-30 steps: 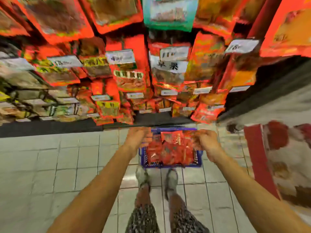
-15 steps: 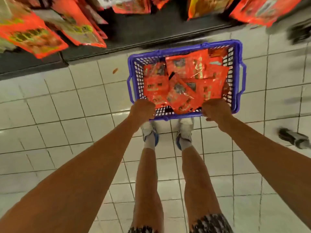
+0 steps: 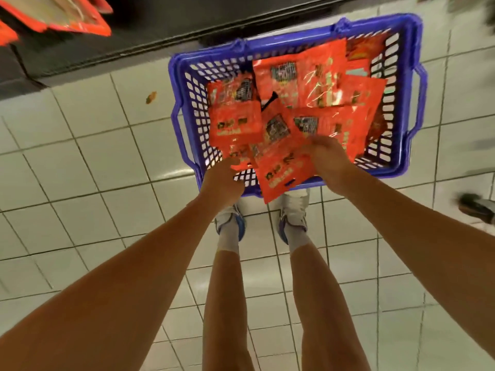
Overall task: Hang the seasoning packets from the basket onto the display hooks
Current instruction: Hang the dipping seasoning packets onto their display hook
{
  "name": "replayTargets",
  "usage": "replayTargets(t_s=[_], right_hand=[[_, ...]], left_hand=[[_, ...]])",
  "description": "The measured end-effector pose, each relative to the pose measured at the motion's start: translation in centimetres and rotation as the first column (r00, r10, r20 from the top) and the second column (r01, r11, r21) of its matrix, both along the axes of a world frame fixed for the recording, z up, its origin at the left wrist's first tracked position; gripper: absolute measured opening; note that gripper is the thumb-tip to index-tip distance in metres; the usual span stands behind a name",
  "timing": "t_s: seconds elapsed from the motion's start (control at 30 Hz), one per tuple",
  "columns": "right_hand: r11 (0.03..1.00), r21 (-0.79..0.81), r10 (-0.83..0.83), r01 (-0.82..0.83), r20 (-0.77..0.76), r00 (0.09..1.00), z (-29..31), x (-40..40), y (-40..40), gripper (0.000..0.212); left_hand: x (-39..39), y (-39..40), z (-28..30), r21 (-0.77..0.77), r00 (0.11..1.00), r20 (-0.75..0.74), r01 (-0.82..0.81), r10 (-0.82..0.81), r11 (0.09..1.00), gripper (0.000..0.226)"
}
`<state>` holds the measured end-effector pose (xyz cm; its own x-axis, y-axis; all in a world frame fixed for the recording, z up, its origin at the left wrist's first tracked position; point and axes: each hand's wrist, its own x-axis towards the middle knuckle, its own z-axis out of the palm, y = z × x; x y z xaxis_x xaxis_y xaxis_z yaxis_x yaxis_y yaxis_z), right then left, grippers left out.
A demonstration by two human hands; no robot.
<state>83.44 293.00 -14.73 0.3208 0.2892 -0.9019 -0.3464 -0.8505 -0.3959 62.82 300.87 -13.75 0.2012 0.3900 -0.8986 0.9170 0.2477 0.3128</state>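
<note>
1. Red foil now sits between your hands: half a second ago both gripped the near rim of the basket; now your right hand has curled onto a seasoning packet and raised its near end over that rim.
2. Your left hand hovers just beside the packet, fingers curled; whether it touches the foil, you cannot tell.
3. So picking has begun, and nothing from this load is hung yet.
4. Beyond your hands, the remaining packets lie heaped in the basket.
5. It rests on pale floor tiles, beneath the dark shelf base; hanging stock shows far left.
</note>
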Motion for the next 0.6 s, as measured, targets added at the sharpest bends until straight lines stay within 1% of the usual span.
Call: replayTargets(t_s=[0.03,0.07,0.13,0.17,0.2,0.23,0.27,0.3,0.33,0.37,0.4,0.43,0.47,0.5,0.53,0.57,0.6], right_hand=[[0.991,0.014,-0.131,0.133,-0.107,0.986,0.8,0.1,0.3,0.015],[0.980,0.017,-0.191,0.198,-0.197,0.962,1.4,0.3,0.4,0.019],[0.979,0.038,-0.172,0.198,-0.359,0.917,2.6,0.6,0.8,0.029],[0.980,0.046,-0.156,0.195,-0.429,0.890,3.1,0.7,0.9,0.035],[0.974,0.043,-0.177,0.223,-0.474,0.862,3.2,1.0,0.9,0.037],[0.959,0.025,-0.233,0.282,-0.501,0.834,3.4,1.2,0.9,0.034],[0.934,0.004,-0.301,0.356,-0.525,0.796,3.4,1.5,0.9,0.029],[0.910,-0.020,-0.358,0.414,-0.539,0.763,3.4,1.9,0.9,0.025],[0.899,-0.034,-0.385,0.437,-0.538,0.750,3.2,2.3,0.8,0.022],[0.908,-0.037,-0.374,0.418,-0.522,0.767,3.0,2.7,0.8,0.022],[0.924,-0.033,-0.348,0.381,-0.487,0.801,2.7,3.1,0.8,0.024],[0.944,-0.030,-0.312,0.329,-0.404,0.860,2.2,3.3,0.7,0.024],[0.965,-0.035,-0.260,0.259,-0.226,0.939,1.5,3.7,0.4,0.022],[0.985,-0.056,-0.162,0.163,0.015,0.987,0.5,4.2,-0.1,0.021],[0.992,-0.114,-0.021,0.054,0.276,0.961,-0.5,4.7,-0.6,0.020],[0.983,-0.180,0.113,-0.034,0.450,0.886,-1.1,5.2,-1.2,0.025],[0.967,-0.237,0.200,-0.090,0.497,0.844,-1.6,5.6,-1.7,0.037]], left_hand=[[-0.5,-0.1,0.1,0.075,0.996,0.057,0.064,-0.068,0.995,0.060],[-0.7,-0.1,0.3,0.163,0.980,0.123,0.137,-0.158,0.977,0.072],[-1.1,0.2,0.3,0.310,0.920,0.262,0.206,-0.292,0.928,0.088],[-1.1,0.5,0.1,0.346,0.892,0.301,0.227,-0.337,0.910,0.093],[-1.1,0.7,-0.3,0.351,0.876,0.309,0.258,-0.371,0.900,0.095],[-1.0,0.9,-0.4,0.319,0.872,0.304,0.286,-0.383,0.904,0.092],[-0.7,1.1,-0.5,0.287,0.875,0.300,0.297,-0.380,0.911,0.084],[-0.4,1.2,-0.6,0.275,0.876,0.311,0.289,-0.369,0.917,0.071],[-0.1,1.2,-0.6,0.280,0.879,0.339,0.245,-0.334,0.928,0.056],[0.4,1.2,-0.4,0.284,0.893,0.359,0.172,-0.271,0.943,0.044],[1.0,1.2,-0.2,0.283,0.914,0.356,0.090,-0.192,0.955,0.034],[1.5,1.2,0.0,0.271,0.935,0.335,0.027,-0.120,0.962,0.027],[2.0,1.3,0.1,0.260,0.952,0.299,-0.007,-0.074,0.966,0.024],[2.3,1.4,0.2,0.252,0.964,0.261,-0.019,-0.049,0.967,0.024],[2.4,1.5,0.3,0.238,0.972,0.232,-0.027,-0.030,0.971,0.026],[2.4,1.5,0.4,0.215,0.975,0.222,-0.051,0.002,0.975,0.028],[2.4,1.6,0.6,0.189,0.976,0.215,-0.082,0.041,0.978,0.029]])
